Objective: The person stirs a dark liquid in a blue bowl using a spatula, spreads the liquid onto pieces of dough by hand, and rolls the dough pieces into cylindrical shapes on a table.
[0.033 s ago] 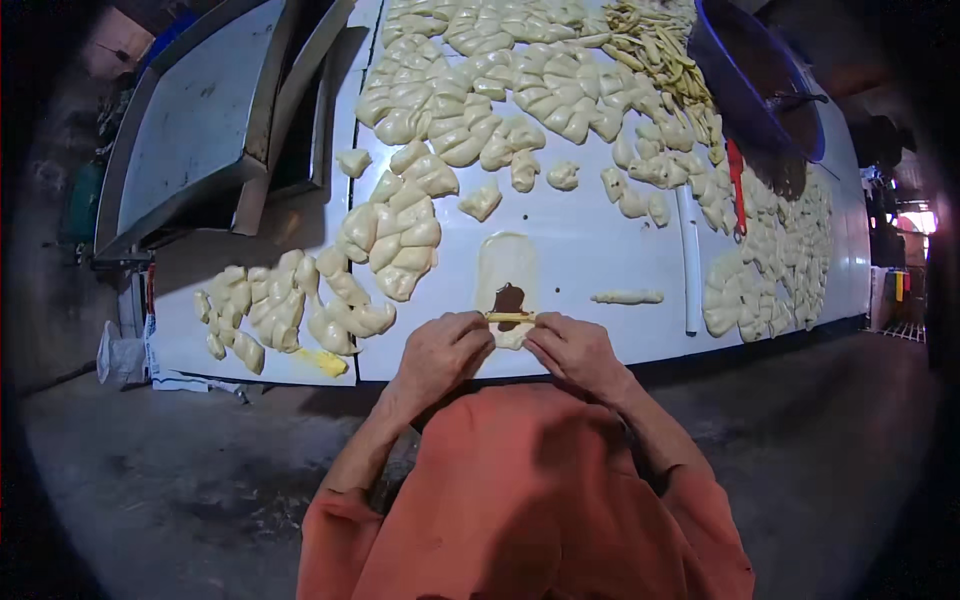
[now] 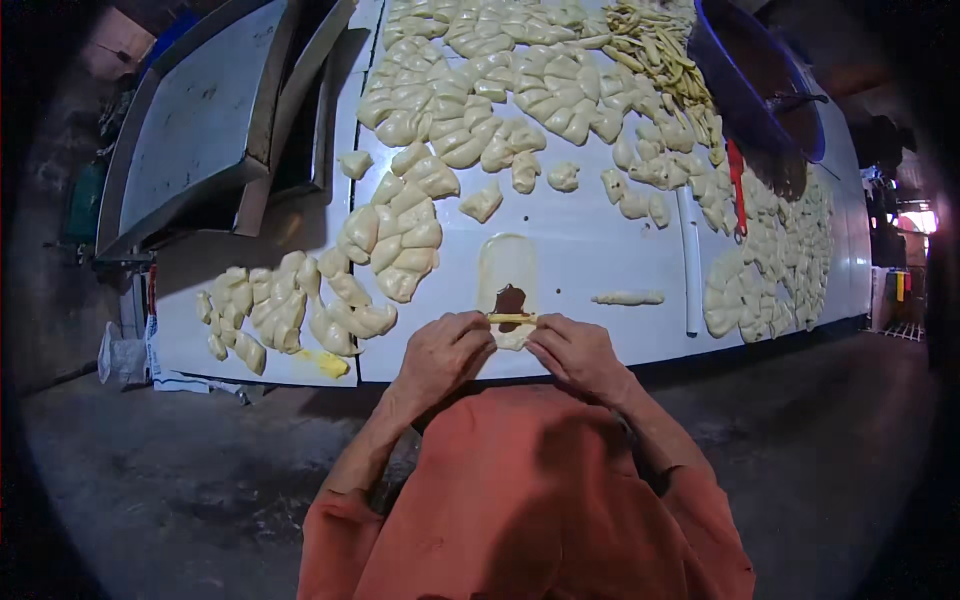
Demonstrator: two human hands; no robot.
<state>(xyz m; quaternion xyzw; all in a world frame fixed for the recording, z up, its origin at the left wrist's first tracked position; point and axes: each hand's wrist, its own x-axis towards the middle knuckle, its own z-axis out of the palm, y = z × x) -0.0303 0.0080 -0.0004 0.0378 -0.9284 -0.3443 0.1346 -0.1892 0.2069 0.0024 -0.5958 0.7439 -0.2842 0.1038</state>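
The ends of a pale yellow stick (image 2: 512, 318) are being pinched in the grip of the left hand (image 2: 447, 352) and the right hand (image 2: 577, 352). It is being held across brown paste (image 2: 510, 298) on a flattened dough strip (image 2: 508, 262), which is being supported by the white surface (image 2: 620, 255). The stick is being judged light, breakable and best taken by its ends; the dough, soft and easily torn; the paste, slippery.

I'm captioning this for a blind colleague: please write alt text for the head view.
A person's left hand and right hand are at either end of a thin yellowish strip across brown filling on flattened dough. The white table holds many pale dough pieces, with metal trays at left.
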